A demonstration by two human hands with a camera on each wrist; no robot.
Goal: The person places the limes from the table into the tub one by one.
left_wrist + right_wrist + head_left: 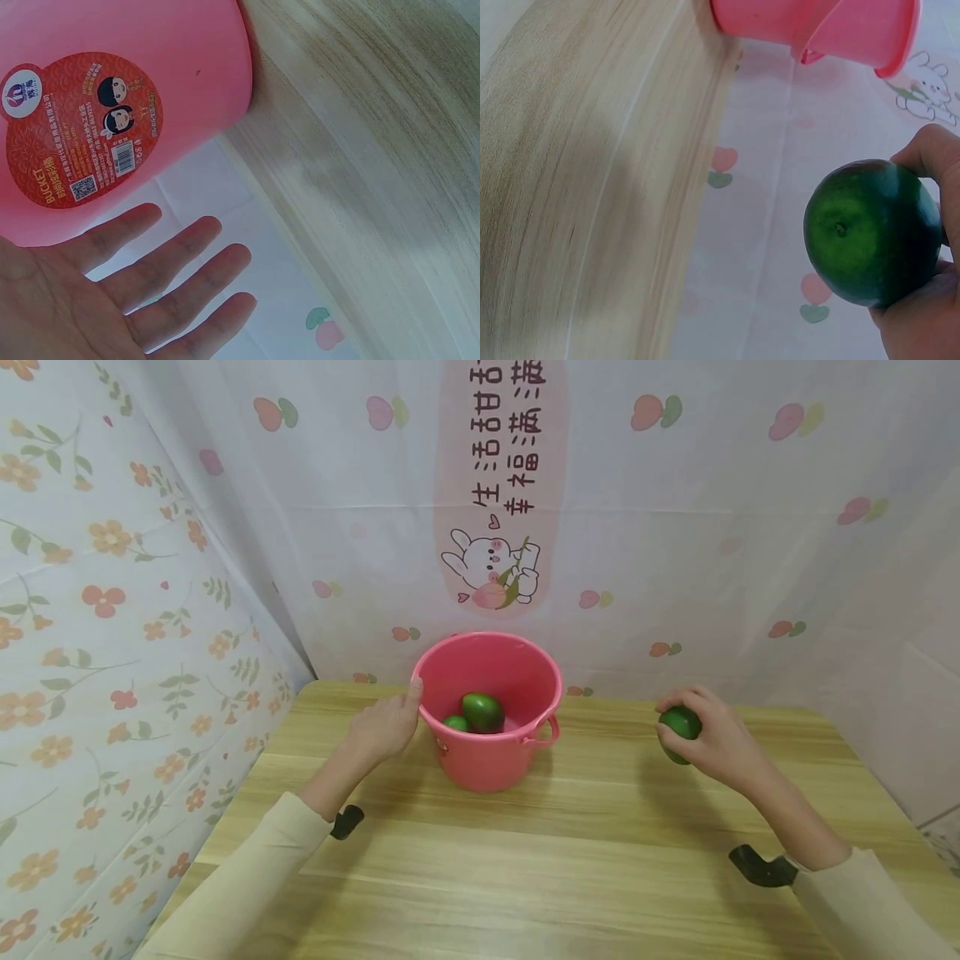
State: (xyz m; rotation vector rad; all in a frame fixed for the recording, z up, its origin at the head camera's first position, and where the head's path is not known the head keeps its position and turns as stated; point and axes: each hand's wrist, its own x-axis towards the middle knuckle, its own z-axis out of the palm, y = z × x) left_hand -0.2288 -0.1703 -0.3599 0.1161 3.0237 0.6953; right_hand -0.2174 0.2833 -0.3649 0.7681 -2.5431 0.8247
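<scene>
A pink bucket [480, 764] stands upright toward the back of the table. Inside it lie a dark green oval fruit [483, 713] and a lighter green one [456, 723], partly hidden by the rim. My left hand [386, 727] is at the bucket's left side, its thumb against the rim; in the left wrist view its four fingers [176, 307] are straight and spread beside the labelled wall. Off to the right, my right hand [716, 739] grips a smooth dark green fruit [866, 232], avocado-like, above the table, its stem end facing the right wrist camera.
The wood-grain table [480, 877] reaches back to a white printed curtain [675, 527] with a rabbit drawing. A floral curtain [135, 693] closes the left side. The bucket's pink handle [551, 732] hangs at its right. Black straps [761, 867] show near both wrists.
</scene>
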